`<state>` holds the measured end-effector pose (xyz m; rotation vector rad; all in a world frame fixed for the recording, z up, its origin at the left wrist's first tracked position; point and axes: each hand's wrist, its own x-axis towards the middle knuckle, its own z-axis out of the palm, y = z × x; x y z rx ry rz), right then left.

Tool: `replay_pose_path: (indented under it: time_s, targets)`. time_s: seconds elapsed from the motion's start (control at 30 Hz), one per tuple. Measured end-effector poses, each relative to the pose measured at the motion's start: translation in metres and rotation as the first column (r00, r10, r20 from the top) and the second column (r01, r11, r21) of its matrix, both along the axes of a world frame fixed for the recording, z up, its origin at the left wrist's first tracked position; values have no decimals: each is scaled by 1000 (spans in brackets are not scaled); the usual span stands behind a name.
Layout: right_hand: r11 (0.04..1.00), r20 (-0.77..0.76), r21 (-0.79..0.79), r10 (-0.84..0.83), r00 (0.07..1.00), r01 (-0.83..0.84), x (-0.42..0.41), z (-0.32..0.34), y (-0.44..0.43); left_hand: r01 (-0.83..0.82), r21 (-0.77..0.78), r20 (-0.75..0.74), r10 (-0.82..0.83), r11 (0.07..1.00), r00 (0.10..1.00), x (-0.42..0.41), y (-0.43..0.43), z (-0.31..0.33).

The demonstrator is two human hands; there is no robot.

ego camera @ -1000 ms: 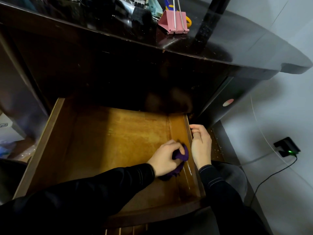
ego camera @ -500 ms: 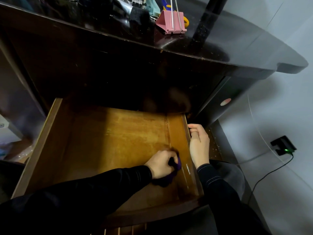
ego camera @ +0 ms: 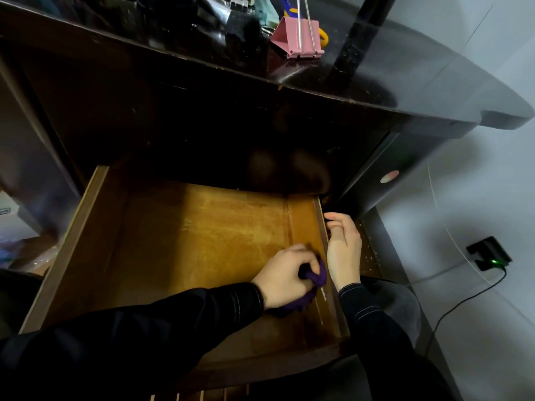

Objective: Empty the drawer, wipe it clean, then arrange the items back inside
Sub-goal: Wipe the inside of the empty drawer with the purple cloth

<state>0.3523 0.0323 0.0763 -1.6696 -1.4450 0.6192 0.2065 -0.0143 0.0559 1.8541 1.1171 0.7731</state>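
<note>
Drawer is pulled out from under the desk, wood floor bare and evenly lit at centre, back part in shadow under the desk. Cloth is purple, bunched, sits on the drawer floor at the right side, pressed up against the inner face of the right wall, nearer the front than the back. Left hand is on top of it, fingers curled round the bunch and gripping it, knuckles up, arm crossing the drawer front from lower left. Right hand is outside the drawer, just beside the right wall, edge of the palm close against the wall's top; contact can't be confirmed. Its fingers are loosely curled with nothing in them, fingertips toward the dark gap where the wall runs into the desk. Both sleeves black with pale stitching at the cuffs. Desk top is dark and glossy, above and behind the drawer; on it a pink binder clip with wire arms up, something yellow just behind it, dark clutter to its left too dim to identify, and a black pole standing right of the clip. Desk side panel carries a round pink sticker. On the grey floor to the right, well apart from the desk, a black charger with a green LED lit and a black cable running off toward the lower edge.
</note>
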Motion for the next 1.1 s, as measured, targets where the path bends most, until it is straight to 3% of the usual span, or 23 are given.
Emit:
replay_pose_path:
  time_s: [0.17, 0.37, 0.43, 0.57, 0.73, 0.9, 1.0, 1.1]
  targets:
    - [1000, -30, 12, 9, 1000, -9, -3, 1, -1, -221, 0, 59, 220, 975, 974, -2, 29, 18]
    - [1000, -31, 3, 2, 1000, -2, -2, 2, 0, 89, 14, 4, -89, 996, 996, -1, -10, 3]
    - [1000, -30, 13, -5, 1000, 6, -2, 1, 1, 72, 19, 2, -72, 997, 997, -2, -6, 6]
    - [1000, -28, 2, -7, 1000, 7, 0, -1, 1, -124, -7, 23, 124, 992, 992, 1, 6, 10]
    - [1000, -13, -14, -16, 1000, 16, 0, -3, 3, 99, -38, 5, -99, 994, 995, 0, -23, -7]
    - [1000, 1, -23, -17, 1000, 17, 1, -3, 2, -15, -66, -72, 10, 998, 997, 1, -14, -5]
    - [1000, -1, -8, -8, 1000, 8, 1, -3, 2, -39, 27, 45, 38, 999, 998, 2, -13, 2]
    - [1000, -4, 1, -7, 1000, 7, 0, -3, 3, -28, -35, 137, 33, 999, 990, 3, -19, -3]
